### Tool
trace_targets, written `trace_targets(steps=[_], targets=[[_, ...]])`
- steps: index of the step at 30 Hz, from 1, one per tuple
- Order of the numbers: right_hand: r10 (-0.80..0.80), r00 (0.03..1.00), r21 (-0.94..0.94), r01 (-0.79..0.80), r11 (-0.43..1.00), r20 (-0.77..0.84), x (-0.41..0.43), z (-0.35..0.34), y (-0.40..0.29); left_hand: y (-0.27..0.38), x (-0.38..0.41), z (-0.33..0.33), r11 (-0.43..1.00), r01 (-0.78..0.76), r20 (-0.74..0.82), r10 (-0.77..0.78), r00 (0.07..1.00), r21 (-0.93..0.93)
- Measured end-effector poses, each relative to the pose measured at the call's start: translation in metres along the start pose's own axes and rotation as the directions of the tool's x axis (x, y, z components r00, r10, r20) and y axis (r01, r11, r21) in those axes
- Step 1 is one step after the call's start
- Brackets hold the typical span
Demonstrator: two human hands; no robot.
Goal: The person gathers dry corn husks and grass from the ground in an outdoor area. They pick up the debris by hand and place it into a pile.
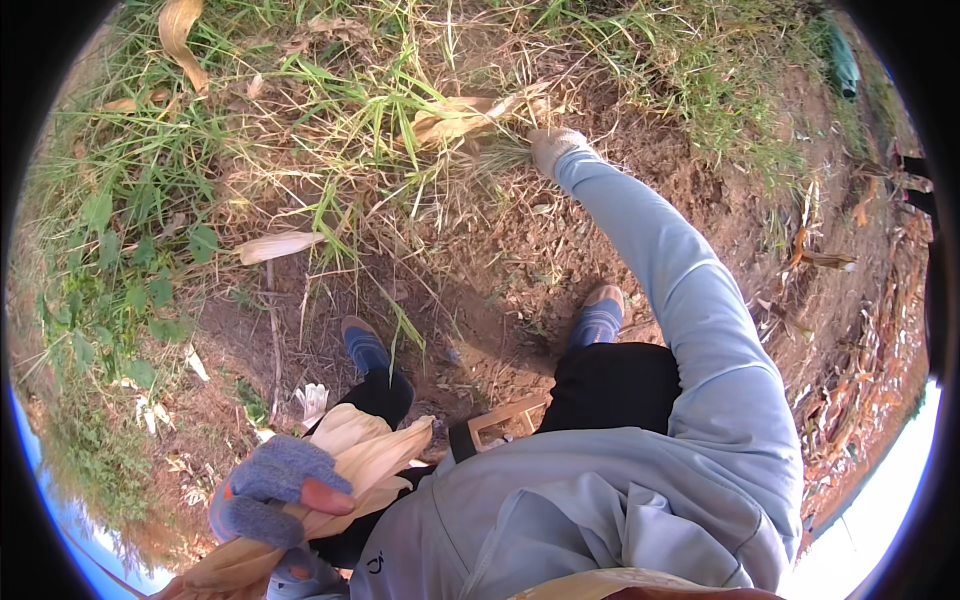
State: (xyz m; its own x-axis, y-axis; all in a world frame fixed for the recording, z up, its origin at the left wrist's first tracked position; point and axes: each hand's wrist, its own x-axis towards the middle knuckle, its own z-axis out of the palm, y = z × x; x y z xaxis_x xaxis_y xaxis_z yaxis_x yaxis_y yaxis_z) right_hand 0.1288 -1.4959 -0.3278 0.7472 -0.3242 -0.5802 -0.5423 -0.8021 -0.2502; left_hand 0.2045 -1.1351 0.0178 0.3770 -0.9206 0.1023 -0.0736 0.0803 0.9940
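My left hand (285, 487), in a blue-grey knit glove with a bare fingertip showing, grips a bundle of dry corn husks (375, 457) at the lower left. Whether ears are inside the husks is hidden. My right arm stretches forward to the ground, where my right hand (555, 146), in a pale glove, touches the dry grass and straw. Its fingers are hidden, so I cannot tell what they hold. Just left of it lies a dry, tan corn husk (454, 120). Another pale husk (281, 246) rests on the grass nearer my feet.
A wooden stool frame (506, 420) shows between my legs. My blue shoes (598, 319) stand on bare soil. Green weeds (112, 247) grow at left. A green object (844, 60) lies far right, above scattered dry stalks (825, 259). Part of a person's dark clothing (934, 285) shows at the right rim.
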Motion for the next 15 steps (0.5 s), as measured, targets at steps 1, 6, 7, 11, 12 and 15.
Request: trace_targets(steps=[1,6,7,11,12,15], targets=[[0.052,0.998,0.007,-0.052,0.999,0.045,0.001,0.0,0.001,0.001,0.0,-0.001,1.0,0.006,0.009,-0.006,1.0,0.004],[0.103,0.992,0.003,-0.104,0.995,0.078,-0.003,-0.009,0.004,0.002,-0.002,-0.005,0.999,0.004,-0.002,-0.004,1.0,0.039],[0.098,0.993,0.027,-0.1,0.995,0.061,-0.002,-0.007,0.005,0.002,-0.005,-0.004,0.999,0.011,-0.022,-0.01,1.0,0.047],[-0.045,0.993,-0.22,0.068,0.973,0.106,0.02,0.029,0.037,-0.001,-0.002,-0.017,0.992,-0.007,0.122,0.023,0.992,-0.129],[-0.107,0.982,-0.319,0.152,0.936,0.154,0.018,0.031,0.033,-0.001,-0.004,-0.021,0.991,0.005,0.134,0.013,0.991,-0.135],[-0.246,0.962,-0.571,0.267,0.777,0.115,-0.013,0.047,0.003,0.004,-0.009,-0.028,0.992,0.021,0.153,-0.001,0.988,-0.127]])
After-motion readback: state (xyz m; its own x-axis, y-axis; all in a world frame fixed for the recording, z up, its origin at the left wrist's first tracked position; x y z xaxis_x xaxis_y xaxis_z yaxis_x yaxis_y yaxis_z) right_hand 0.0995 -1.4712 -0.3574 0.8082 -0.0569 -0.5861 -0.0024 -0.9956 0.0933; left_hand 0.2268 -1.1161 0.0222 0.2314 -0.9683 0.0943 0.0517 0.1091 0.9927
